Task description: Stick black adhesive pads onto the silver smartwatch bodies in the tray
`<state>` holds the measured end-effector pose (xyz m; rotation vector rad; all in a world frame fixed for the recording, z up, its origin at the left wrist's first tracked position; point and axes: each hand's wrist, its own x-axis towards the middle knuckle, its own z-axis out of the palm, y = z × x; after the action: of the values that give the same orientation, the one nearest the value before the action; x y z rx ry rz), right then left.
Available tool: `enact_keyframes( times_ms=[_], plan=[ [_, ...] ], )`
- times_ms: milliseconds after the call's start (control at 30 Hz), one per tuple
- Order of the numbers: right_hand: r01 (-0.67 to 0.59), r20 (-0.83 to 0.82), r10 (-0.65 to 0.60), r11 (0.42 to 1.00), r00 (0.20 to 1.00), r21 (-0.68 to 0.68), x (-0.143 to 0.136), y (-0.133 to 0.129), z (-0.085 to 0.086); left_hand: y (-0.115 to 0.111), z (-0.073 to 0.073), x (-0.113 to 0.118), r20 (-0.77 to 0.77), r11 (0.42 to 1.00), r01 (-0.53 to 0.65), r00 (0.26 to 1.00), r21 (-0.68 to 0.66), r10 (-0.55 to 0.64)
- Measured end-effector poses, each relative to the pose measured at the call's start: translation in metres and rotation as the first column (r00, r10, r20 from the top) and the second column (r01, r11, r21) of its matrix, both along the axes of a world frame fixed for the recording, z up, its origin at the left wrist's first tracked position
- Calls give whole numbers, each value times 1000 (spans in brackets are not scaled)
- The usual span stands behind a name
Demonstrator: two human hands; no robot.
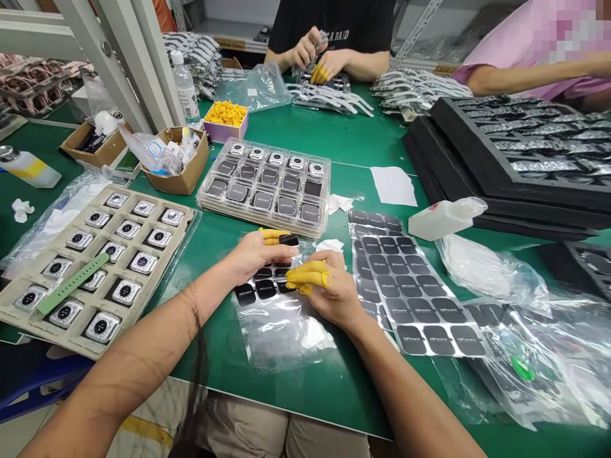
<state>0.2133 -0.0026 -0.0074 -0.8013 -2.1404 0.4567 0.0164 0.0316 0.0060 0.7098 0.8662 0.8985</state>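
My left hand (252, 256), with yellow finger cots on some fingers, grips a smartwatch body (289, 240) with its dark screen facing up. Just below it lies a clear sheet of black square stickers (266, 289), partly covered by both hands. Over the sheet's right side, my right hand (329, 286) has yellow finger cots and its fingers pressed together. A thin, pale edge shows at those fingertips, too small to name. To the right are printed sheets of dark square films (422, 310). A clear tray (324, 224) of watch bodies, several topped with dark films, stands behind my hands.
At left, a beige tray (157, 280) holds watch bodies, with a green strap (71, 284) across it. A white bottle (446, 218), crumpled plastic bags (563, 356) and black foam trays (449, 152) lie at right. Across the table, a co-worker's hands (317, 60) handle straps.
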Motion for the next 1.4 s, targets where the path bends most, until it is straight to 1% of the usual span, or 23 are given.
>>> enact_keyframes(
  times_ms=[33, 67, 100, 133, 167, 200, 233, 267, 333, 367, 433, 533, 633, 800, 867, 1033, 1133, 1300, 1400],
  plan=[
    [-38, -86, 32, 997, 996, -70, 2, -2, 5, 0, 0, 0, -2, 1000, -1, 1000, 6, 1],
    [-82, -210, 44, 981, 977, -176, 5, -5, 11, -1, 1, 1, -14, 1000, -7, 1000, 18, 8],
    [-139, -354, 23, 941, 935, -307, 8, -7, 16, -2, 0, 2, -43, 999, -18, 999, 39, 19],
    [-207, -486, -38, 873, 873, -441, 12, -8, 21, -4, 0, 3, -97, 997, -27, 995, 69, 33],
    [-262, -578, -138, 790, 804, -553, 16, -8, 24, -6, -2, 5, -177, 994, -22, 983, 105, 41],
    [-283, -613, -252, 715, 748, -639, 18, -7, 27, -8, -3, 7, -275, 989, -1, 961, 146, 42],
    [-262, -594, -354, 655, 723, -708, 20, -6, 28, -11, -5, 9, -379, 982, 39, 925, 185, 34],
    [-207, -543, -433, 612, 720, -763, 21, -4, 27, -14, -6, 11, -476, 971, 101, 879, 217, 15],
    [-81, -439, -542, 560, 717, -824, 18, -1, 23, -19, -8, 15, -615, 935, 235, 788, 266, -24],
    [-47, -406, -571, 539, 713, -841, 15, 1, 20, -21, -8, 16, -656, 915, 284, 754, 285, -30],
    [-48, -377, -595, 493, 710, -869, 10, 3, 14, -22, -6, 18, -706, 889, 339, 708, 309, -25],
    [-75, -349, -612, 426, 710, -901, 5, 5, 9, -22, -4, 19, -736, 880, 354, 677, 318, -6],
    [-78, -333, -624, 399, 707, -913, 6, 5, 8, -22, -4, 19, -738, 873, 357, 675, 333, 5],
    [-67, -323, -642, 389, 695, -919, 7, 5, 8, -22, -6, 18, -702, 869, 349, 712, 350, -4],
    [-60, -317, -641, 389, 699, -919, 6, 5, 8, -22, -6, 18, -698, 868, 349, 716, 353, -4],
    [-52, -309, -642, 386, 701, -921, 4, 4, 9, -22, -5, 18, -719, 861, 368, 695, 351, -3],
    [-46, -303, -644, 384, 702, -922, 5, 4, 10, -22, -4, 18, -715, 858, 371, 699, 355, -7],
    [-42, -309, -634, 399, 709, -916, 6, 4, 11, -22, -4, 18, -736, 858, 388, 677, 336, -18],
    [-33, -307, -627, 408, 716, -912, 5, 3, 8, -22, -4, 18, -712, 864, 366, 702, 346, -12]
  ],
)
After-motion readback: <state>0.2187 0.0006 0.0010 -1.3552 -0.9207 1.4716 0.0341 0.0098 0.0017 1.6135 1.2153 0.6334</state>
